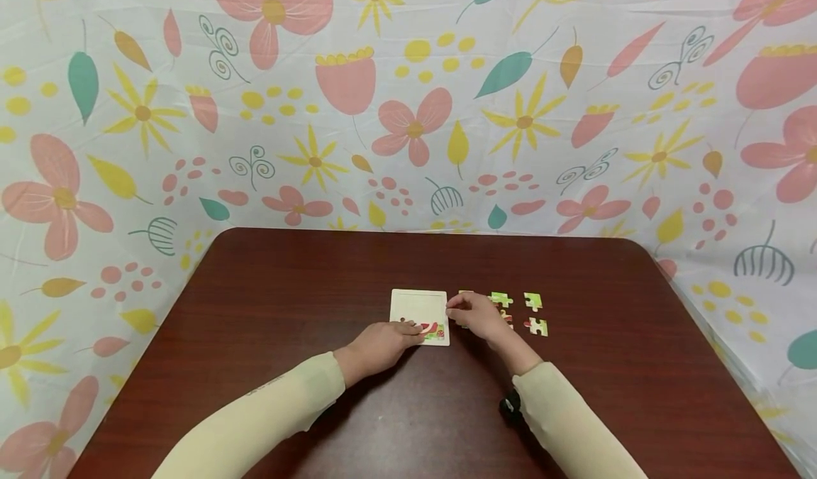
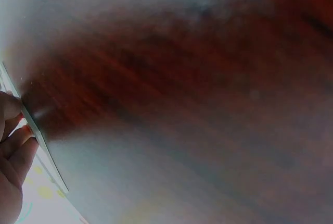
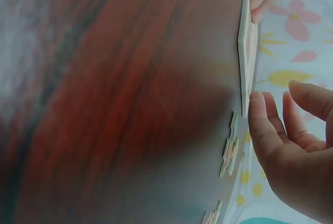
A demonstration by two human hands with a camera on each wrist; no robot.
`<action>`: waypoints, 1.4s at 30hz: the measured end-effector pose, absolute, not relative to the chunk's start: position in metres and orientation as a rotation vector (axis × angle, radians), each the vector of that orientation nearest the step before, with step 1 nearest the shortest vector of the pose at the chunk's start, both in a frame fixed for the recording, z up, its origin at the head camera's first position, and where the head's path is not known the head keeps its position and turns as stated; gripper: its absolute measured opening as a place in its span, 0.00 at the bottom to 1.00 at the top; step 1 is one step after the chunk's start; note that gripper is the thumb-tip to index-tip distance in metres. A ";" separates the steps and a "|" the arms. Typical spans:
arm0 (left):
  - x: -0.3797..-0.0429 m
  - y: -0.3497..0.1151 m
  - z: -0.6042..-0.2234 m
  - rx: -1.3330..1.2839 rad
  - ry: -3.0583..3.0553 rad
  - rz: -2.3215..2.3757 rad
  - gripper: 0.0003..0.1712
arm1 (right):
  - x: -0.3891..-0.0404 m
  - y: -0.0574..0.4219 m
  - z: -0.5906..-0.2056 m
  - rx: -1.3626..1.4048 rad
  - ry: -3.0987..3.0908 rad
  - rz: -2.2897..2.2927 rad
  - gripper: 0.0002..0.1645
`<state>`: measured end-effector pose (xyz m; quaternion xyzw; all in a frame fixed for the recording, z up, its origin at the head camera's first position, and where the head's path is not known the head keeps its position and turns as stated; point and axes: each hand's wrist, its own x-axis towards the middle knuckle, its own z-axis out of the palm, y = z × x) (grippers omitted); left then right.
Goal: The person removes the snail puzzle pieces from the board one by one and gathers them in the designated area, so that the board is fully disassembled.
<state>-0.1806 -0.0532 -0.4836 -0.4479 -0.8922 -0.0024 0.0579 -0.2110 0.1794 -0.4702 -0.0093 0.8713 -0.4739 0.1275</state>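
A square white puzzle tray [image 1: 418,299] lies on the table, with colourful pieces [image 1: 437,332] filling its lower part. My left hand [image 1: 381,345] reaches over the tray's near left corner, its extended fingers resting on the tray and on the pieces. In the left wrist view its fingertips [image 2: 27,148] stand right at the tray's edge. My right hand [image 1: 480,316] hovers at the tray's right edge, fingers loosely bent. The right wrist view shows a gap between its thumb [image 3: 312,96] and fingers, with nothing held there.
Several loose jigsaw pieces [image 1: 537,327] lie right of the tray, partly hidden by my right hand. They are green, white and red. The dark wooden table [image 1: 306,266] ends at a flower-patterned cloth [image 1: 415,174] behind. A black device [image 1: 510,406] sits under my right wrist.
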 end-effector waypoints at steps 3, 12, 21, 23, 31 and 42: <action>-0.181 -0.053 -0.484 -1.356 -2.704 -0.005 0.19 | -0.212 0.175 -0.471 -0.021 2.529 -1.380 0.12; -0.181 -0.053 -0.488 -1.328 -2.670 -0.039 0.18 | -0.213 0.167 -0.471 -0.026 2.495 -1.383 0.12; -0.181 -0.052 -0.489 -1.284 -2.705 -0.053 0.19 | -0.221 0.163 -0.464 -0.193 2.498 -1.230 0.10; -0.180 -0.051 -0.490 -1.276 -2.725 -0.065 0.19 | -0.223 0.163 -0.463 -0.199 2.450 -1.250 0.10; -0.181 -0.051 -0.491 -1.278 -2.709 -0.071 0.18 | -0.227 0.165 -0.459 -0.182 2.387 -1.256 0.12; -0.181 -0.050 -0.490 -1.284 -2.725 -0.067 0.19 | -0.227 0.161 -0.460 -0.131 2.443 -1.272 0.08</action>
